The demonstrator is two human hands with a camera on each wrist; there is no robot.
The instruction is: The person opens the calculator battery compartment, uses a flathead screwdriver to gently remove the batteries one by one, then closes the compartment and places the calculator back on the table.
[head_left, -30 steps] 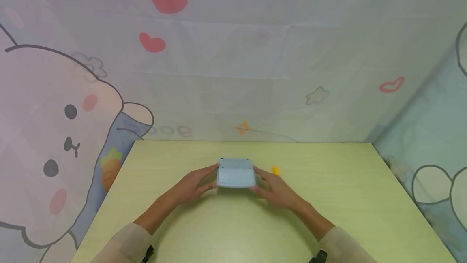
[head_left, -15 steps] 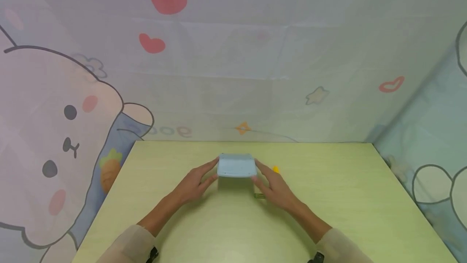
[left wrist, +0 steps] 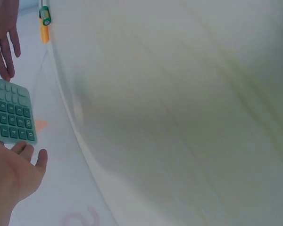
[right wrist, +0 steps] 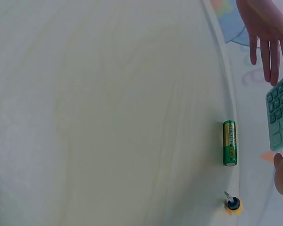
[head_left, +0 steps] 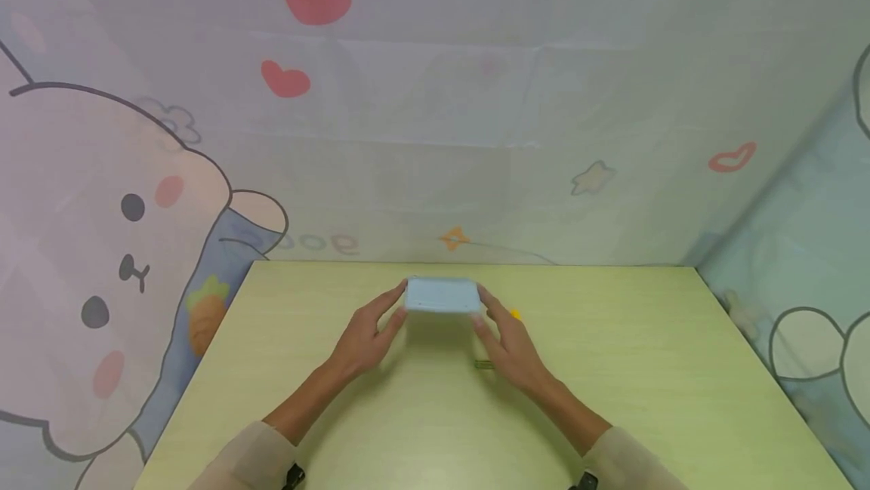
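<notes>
A pale blue calculator [head_left: 443, 295] is raised above the table, its back towards the head view. Its green keys show in both wrist views, on the calculator [left wrist: 14, 110] at the left edge and the calculator [right wrist: 280, 110] at the right edge, partly cut off. My left hand [head_left: 365, 335] holds one short side between thumb and fingers. On the opposite side, my right hand [head_left: 511, 346] grips it the same way. Under the right hand lies a green and gold battery [right wrist: 229, 142]. Beyond it is a yellow screwdriver [right wrist: 233, 205] with a metal tip, mostly hidden in the head view.
The pale wooden table [head_left: 435, 422] reaches back to a wall hung with a printed cloth [head_left: 435, 173]. A similar cloth [head_left: 816, 263] covers the right side. The battery and screwdriver lie close together, right of the table's middle.
Both hands have lifted the calculator higher and tipped it, so its back looks shorter in the head view. More of the battery's end came into sight beneath it, while the screwdriver became more covered.
</notes>
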